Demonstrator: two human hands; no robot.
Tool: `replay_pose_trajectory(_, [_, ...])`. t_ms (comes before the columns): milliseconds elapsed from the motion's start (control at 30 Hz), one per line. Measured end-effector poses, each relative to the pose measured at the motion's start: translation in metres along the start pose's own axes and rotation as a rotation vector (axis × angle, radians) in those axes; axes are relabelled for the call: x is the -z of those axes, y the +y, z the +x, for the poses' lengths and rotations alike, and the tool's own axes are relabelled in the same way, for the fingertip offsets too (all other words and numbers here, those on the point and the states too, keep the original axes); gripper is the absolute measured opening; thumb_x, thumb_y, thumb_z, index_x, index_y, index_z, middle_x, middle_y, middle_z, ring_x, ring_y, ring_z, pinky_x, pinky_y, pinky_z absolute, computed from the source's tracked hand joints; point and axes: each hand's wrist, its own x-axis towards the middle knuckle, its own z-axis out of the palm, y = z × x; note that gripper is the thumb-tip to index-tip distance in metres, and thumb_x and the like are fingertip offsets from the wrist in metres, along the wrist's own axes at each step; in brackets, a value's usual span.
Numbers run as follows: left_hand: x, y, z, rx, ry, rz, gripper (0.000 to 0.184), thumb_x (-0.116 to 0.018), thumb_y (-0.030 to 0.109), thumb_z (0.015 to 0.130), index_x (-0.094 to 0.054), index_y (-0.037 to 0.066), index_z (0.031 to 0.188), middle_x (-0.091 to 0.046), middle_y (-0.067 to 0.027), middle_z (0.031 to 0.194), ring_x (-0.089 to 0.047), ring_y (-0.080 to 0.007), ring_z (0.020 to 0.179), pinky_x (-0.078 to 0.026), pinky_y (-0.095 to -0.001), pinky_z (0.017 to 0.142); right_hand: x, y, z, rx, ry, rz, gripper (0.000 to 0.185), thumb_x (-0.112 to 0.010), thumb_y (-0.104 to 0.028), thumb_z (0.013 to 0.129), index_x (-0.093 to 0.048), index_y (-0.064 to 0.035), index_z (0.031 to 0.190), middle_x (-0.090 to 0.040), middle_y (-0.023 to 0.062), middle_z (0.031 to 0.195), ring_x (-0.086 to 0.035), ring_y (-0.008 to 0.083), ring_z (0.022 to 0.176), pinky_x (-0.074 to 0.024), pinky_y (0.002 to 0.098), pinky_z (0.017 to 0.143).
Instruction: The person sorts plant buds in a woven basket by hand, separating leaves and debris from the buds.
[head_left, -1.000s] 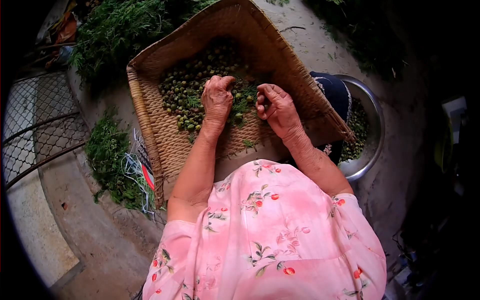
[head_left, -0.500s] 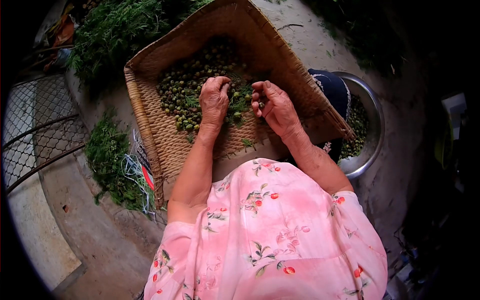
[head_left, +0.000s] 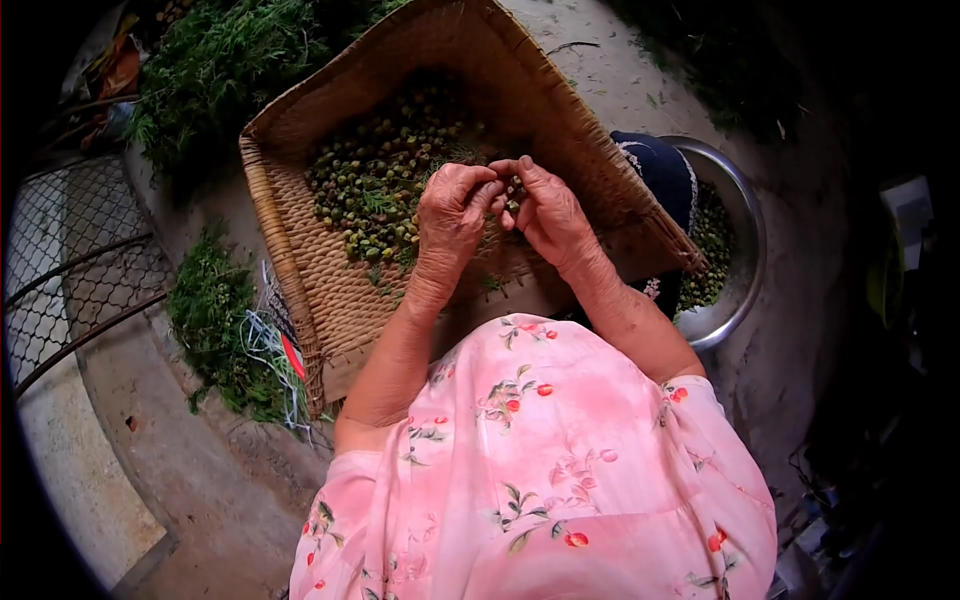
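Note:
A woven basket point(head_left: 335, 300) with raised sides rests before me, holding a heap of small round green-brown fruits point(head_left: 365, 190) and a few feathery green sprigs point(head_left: 378, 199). Over its near half, my two hands meet at the fingertips. My right hand point(head_left: 556, 220) is turned partly palm up, its fingers curled round several of the fruits point(head_left: 514, 192). With its fingers drawn together, my left hand point(head_left: 452, 218) touches the fingers of the right; what it pinches, if anything, is hidden.
A metal basin point(head_left: 752, 290) of similar fruits stands at the right, beside dark cloth point(head_left: 660, 175). Feathery green branches point(head_left: 225, 80) are piled at the upper left, with a smaller heap point(head_left: 212, 320) below. Wire mesh point(head_left: 85, 240) is at far left.
My left hand has moved right from above the heap to meet my right hand. The right hand has shifted only slightly and still holds small fruits.

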Motion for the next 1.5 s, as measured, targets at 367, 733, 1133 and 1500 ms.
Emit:
replay_pose_trajectory(367, [0.014,-0.054,0.018,0.203,0.171,0.219,0.01,-0.065,0.012,0.08,-0.066,0.006,0.088,-0.061,-0.0091,0.088,-0.058,-0.0263,0.086,-0.048,-0.0377,0.075,-0.011,-0.003,-0.003,-0.047,0.1,0.054,0.034,-0.05,-0.031,0.096,-0.056,-0.0002,0.108,-0.059,0.0063,0.084,-0.06,0.0121,0.068,-0.0478,0.0213,0.052])
replay_pose_trajectory(733, [-0.003,-0.054,0.032,0.172,0.078,0.659,0.019,-0.066,0.025,0.079,-0.066,0.006,0.078,-0.057,-0.0121,0.087,-0.057,-0.0298,0.088,-0.047,-0.0415,0.076,-0.01,-0.003,-0.004,-0.047,0.086,0.061,0.03,-0.049,-0.027,0.097,-0.057,-0.0011,0.109,-0.059,0.0056,0.085,-0.06,0.0122,0.07,-0.0491,0.0221,0.055])
replay_pose_trajectory(1133, [0.01,-0.044,0.023,0.295,0.126,0.183,0.016,-0.066,0.016,0.083,-0.067,0.003,0.09,-0.061,-0.0097,0.089,-0.061,-0.0207,0.081,-0.048,-0.0302,0.073,-0.013,-0.003,-0.003,-0.039,0.101,0.065,0.033,-0.048,-0.031,0.097,-0.056,-0.0002,0.108,-0.059,0.0066,0.085,-0.06,0.0125,0.07,-0.0496,0.0225,0.055])
replay_pose_trajectory(1500, [0.002,0.0,0.002,0.254,0.014,-0.413,0.013,-0.06,-0.002,0.083,-0.063,0.002,0.095,-0.057,-0.0083,0.091,-0.066,-0.0147,0.075,-0.054,-0.0237,0.065,-0.013,0.0,-0.001,-0.035,0.085,0.109,0.039,-0.049,-0.035,0.096,-0.056,0.0005,0.109,-0.06,0.0073,0.092,-0.062,0.0147,0.079,-0.0556,0.0303,0.067])
